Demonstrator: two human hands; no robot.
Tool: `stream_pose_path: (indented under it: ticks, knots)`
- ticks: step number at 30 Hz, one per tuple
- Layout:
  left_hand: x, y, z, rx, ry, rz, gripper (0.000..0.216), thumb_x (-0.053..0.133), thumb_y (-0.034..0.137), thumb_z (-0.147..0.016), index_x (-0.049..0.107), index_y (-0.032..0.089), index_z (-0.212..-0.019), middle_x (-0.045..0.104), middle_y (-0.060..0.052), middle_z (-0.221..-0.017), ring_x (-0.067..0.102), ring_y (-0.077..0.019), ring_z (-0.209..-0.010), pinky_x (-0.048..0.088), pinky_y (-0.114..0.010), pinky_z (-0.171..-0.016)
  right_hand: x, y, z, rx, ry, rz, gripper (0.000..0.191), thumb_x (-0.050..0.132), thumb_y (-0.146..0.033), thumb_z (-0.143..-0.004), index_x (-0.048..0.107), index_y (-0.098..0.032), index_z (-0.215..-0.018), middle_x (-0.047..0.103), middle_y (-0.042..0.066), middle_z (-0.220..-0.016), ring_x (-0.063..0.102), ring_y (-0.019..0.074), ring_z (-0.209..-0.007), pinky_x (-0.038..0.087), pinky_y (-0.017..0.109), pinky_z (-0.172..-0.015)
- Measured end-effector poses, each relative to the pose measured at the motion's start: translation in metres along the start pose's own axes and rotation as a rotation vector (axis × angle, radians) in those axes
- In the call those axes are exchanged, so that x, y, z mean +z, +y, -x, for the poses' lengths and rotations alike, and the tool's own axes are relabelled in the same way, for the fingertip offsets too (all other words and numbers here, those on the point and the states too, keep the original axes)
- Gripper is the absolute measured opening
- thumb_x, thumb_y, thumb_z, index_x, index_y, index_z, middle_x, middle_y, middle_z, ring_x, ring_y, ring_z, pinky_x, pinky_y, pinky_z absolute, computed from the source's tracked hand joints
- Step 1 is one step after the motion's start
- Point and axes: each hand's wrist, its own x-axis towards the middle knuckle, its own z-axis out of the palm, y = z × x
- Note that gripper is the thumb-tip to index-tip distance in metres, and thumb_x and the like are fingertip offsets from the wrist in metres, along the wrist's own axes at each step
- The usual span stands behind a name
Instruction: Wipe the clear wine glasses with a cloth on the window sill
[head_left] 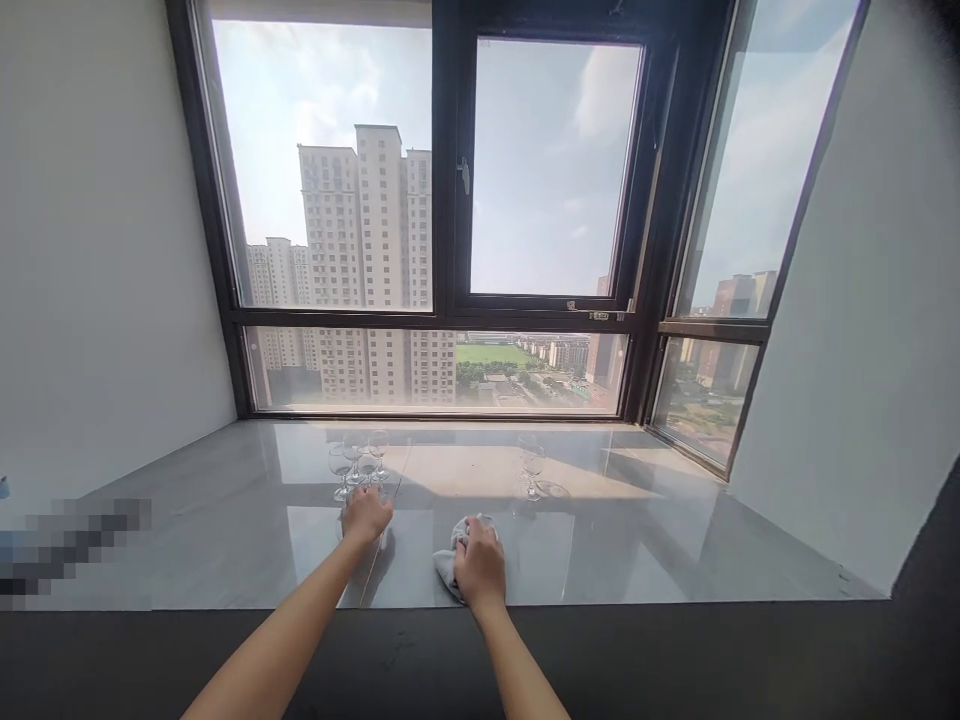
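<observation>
Several clear stemmed wine glasses [340, 462] stand in a cluster on the glossy sill, left of centre. My left hand [367, 514] is at the near side of this cluster, its fingers curled around the lower part of the closest wine glass [367, 467]; the hand itself hides the stem and foot. To the right, a bunched grey cloth [447, 570] is gripped in my right hand [481, 562], low over the sill near its front edge. Part of the cloth hangs out on the left of the fingers.
Farther right on the grey tiled sill [225, 540] stands another wine glass [533, 464], with what looks like one more behind it. A dark-framed window [442, 320] closes off the back. White walls [105, 250] flank both sides. A blurred patch covers the left edge.
</observation>
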Motion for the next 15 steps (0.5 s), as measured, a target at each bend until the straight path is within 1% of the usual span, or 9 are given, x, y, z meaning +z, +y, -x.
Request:
stream_pose_path:
  ticks: [2,4,7,9,12,15]
  knots:
    - [0.008,-0.003,-0.012,0.011,-0.011,-0.052,0.056,0.048,0.041,-0.079,0.052,0.02,-0.13,0.048,-0.016,-0.136,0.043,-0.0338,-0.126,0.032,-0.046,-0.102,0.0,0.0,0.0,0.003,0.0,0.001,0.034,0.049,-0.015,-0.082,0.056,-0.02,-0.114,0.062,0.01,-0.105,0.054,0.0252,-0.104,0.039,0.034,-0.089]
    - [0.016,-0.005,-0.022,0.013,-0.031,-0.079,0.058,0.048,0.044,-0.079,0.051,0.022,-0.133,0.044,-0.016,-0.141,0.04,-0.0349,-0.13,0.027,-0.049,-0.106,0.001,0.0,0.0,0.006,0.0,0.004,0.033,0.049,-0.015,-0.082,0.057,-0.02,-0.114,0.062,0.01,-0.106,0.054,0.0256,-0.104,0.039,0.035,-0.089]
    - [0.024,-0.01,-0.038,-0.022,-0.093,-0.071,0.06,0.046,0.049,-0.08,0.049,0.024,-0.134,0.04,-0.016,-0.145,0.036,-0.0364,-0.133,0.024,-0.053,-0.107,0.001,0.0,-0.001,0.016,0.0,0.009,0.033,0.05,-0.016,-0.082,0.057,-0.021,-0.113,0.062,0.009,-0.107,0.052,0.0262,-0.108,0.038,0.036,-0.092]
    - [0.028,-0.014,-0.044,-0.013,-0.134,-0.055,0.058,0.043,0.05,-0.082,0.05,0.023,-0.133,0.039,-0.015,-0.147,0.036,-0.036,-0.134,0.025,-0.054,-0.108,0.0,0.0,-0.001,0.023,-0.007,0.007,0.032,0.05,-0.016,-0.082,0.057,-0.021,-0.113,0.063,0.009,-0.107,0.052,0.0263,-0.109,0.037,0.036,-0.093]
    - [0.029,-0.021,-0.04,0.049,-0.144,-0.049,0.057,0.042,0.047,-0.083,0.051,0.019,-0.132,0.038,-0.015,-0.149,0.036,-0.0342,-0.135,0.027,-0.05,-0.108,-0.001,-0.001,-0.001,0.03,-0.014,0.003,0.032,0.05,-0.017,-0.082,0.057,-0.021,-0.112,0.063,0.01,-0.106,0.053,0.0262,-0.107,0.038,0.036,-0.091]
    - [0.025,-0.028,-0.025,0.123,-0.124,-0.068,0.057,0.044,0.043,-0.083,0.05,0.016,-0.132,0.041,-0.015,-0.147,0.037,-0.0319,-0.134,0.027,-0.048,-0.109,-0.002,-0.002,-0.001,0.025,-0.021,0.012,0.032,0.05,-0.016,-0.082,0.056,-0.02,-0.113,0.062,0.01,-0.106,0.053,0.0255,-0.105,0.039,0.035,-0.09]
